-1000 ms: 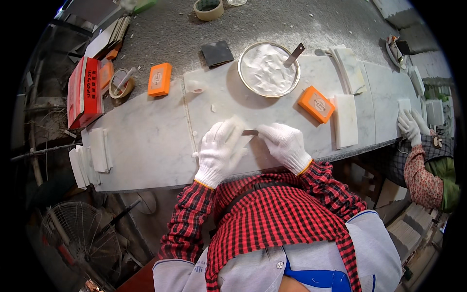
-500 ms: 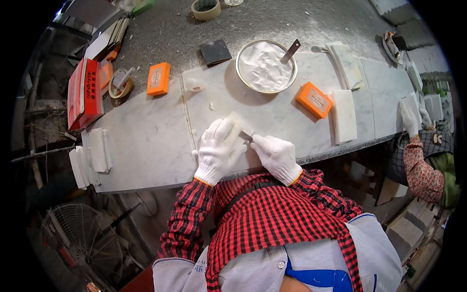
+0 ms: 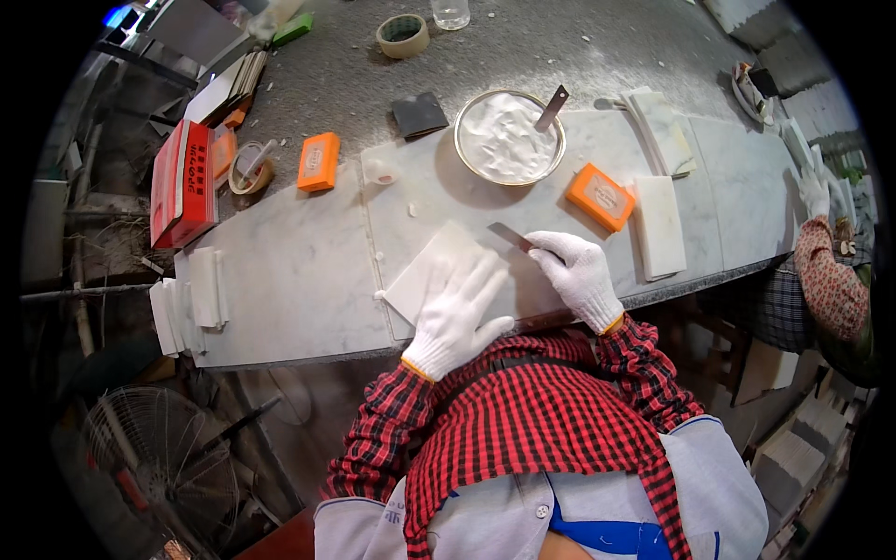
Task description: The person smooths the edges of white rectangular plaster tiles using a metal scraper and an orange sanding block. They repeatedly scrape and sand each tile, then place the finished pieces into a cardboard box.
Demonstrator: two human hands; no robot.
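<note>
A white rectangular tile (image 3: 418, 271) lies on the marble slab in front of me. Over its right part my left hand (image 3: 459, 306), in a white knit glove, rests with fingers stretched and thumb apart. My right hand (image 3: 576, 276), gloved too, pinches a thin flat metal scraper blade (image 3: 509, 235), its free end pointing left, apart from the tile. Beyond them stands a round metal bowl (image 3: 457, 140) of white paste (image 3: 507, 137), with a second metal blade (image 3: 553, 107) standing in it.
Orange boxes (image 3: 600, 197) (image 3: 318, 161) stand right and left. White tile pieces (image 3: 660, 227) lie at right, narrow strips (image 3: 207, 287) at far left. A black sheet (image 3: 419, 116), tape roll (image 3: 402, 35) and red box (image 3: 184, 185) sit beyond. A co-worker's gloved hand (image 3: 815, 194) works at far right.
The scraper blade has moved away from the tile with my right hand, up and to the right. My left hand has shifted right and flattened, showing more of the tile.
</note>
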